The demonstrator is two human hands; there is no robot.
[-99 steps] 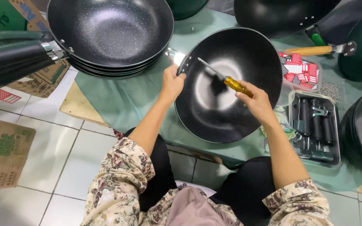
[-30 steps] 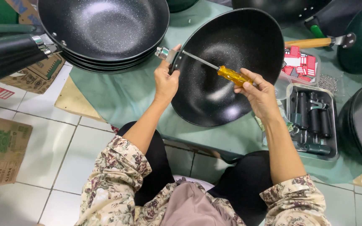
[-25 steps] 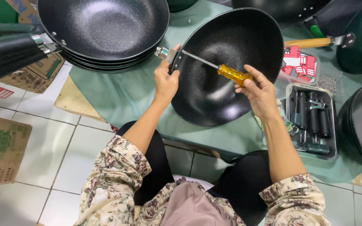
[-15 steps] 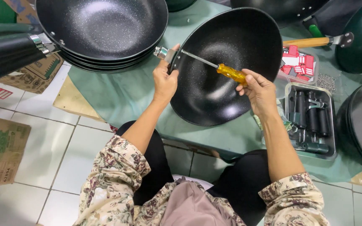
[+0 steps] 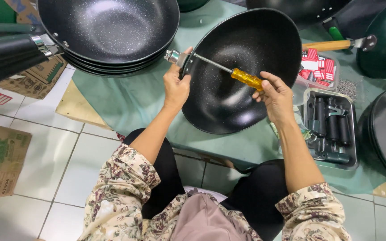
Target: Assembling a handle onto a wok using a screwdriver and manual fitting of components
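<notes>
A black speckled wok [image 5: 242,76] stands tilted on a green cloth [image 5: 126,102] over a low table. My left hand [image 5: 176,87] grips the wok's rim beside its metal handle bracket [image 5: 175,56]. My right hand [image 5: 275,96] holds a screwdriver with a yellow handle [image 5: 245,79]. Its thin steel shaft crosses the bowl and the tip meets the bracket.
A stack of black woks with handles [image 5: 108,31] sits at the upper left. A metal tray of black handles [image 5: 331,127] lies at the right, beside a small box of red packets [image 5: 318,67] and a wooden-handled pan [image 5: 336,44]. Cardboard boxes [image 5: 1,160] lie on the tiled floor.
The wok has been tipped up and turned, bringing the bracket toward my left hand. The screwdriver now points at the bracket. Over the last second, almost nothing has shifted.
</notes>
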